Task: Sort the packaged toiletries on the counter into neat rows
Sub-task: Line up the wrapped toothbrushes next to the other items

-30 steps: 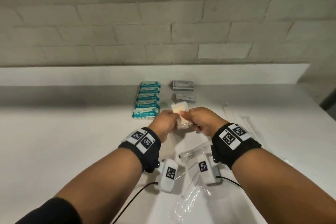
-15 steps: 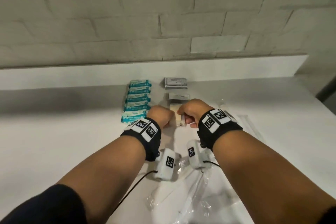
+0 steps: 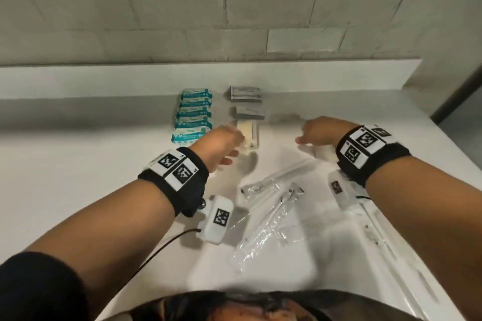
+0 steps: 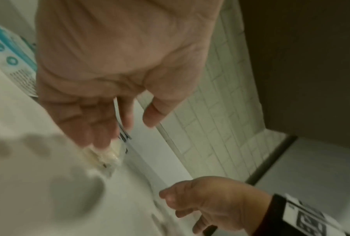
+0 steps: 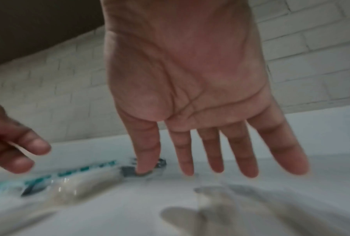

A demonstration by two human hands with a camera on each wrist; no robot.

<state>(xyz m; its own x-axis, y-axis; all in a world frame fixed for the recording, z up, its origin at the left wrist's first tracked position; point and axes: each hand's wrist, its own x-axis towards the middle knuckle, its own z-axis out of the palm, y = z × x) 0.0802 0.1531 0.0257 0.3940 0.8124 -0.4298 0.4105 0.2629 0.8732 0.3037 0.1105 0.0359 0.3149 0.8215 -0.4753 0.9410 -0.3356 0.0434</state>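
Note:
A clear packet with a cream bar (image 3: 249, 134) lies on the white counter (image 3: 78, 169), in line below two grey sachet packs (image 3: 246, 101). Left of that column is a row of several teal-and-white packs (image 3: 194, 114). My left hand (image 3: 221, 146) hovers open just left of the cream packet (image 4: 109, 154), fingers relaxed, holding nothing. My right hand (image 3: 317, 133) is open to the right of it, fingers straight and spread (image 5: 210, 151) above the counter. Clear long wrapped items (image 3: 276, 177) lie nearer to me.
A low ledge (image 3: 208, 75) and a brick wall back the counter. More clear plastic packets (image 3: 263, 237) lie between my forearms and along the right side (image 3: 378, 229). The counter's right edge (image 3: 448, 143) drops away near my right wrist.
Both hands have let go of the cream packet, which now lies below the grey sachets. The right hand has moved away to the right and the left hand drew back slightly.

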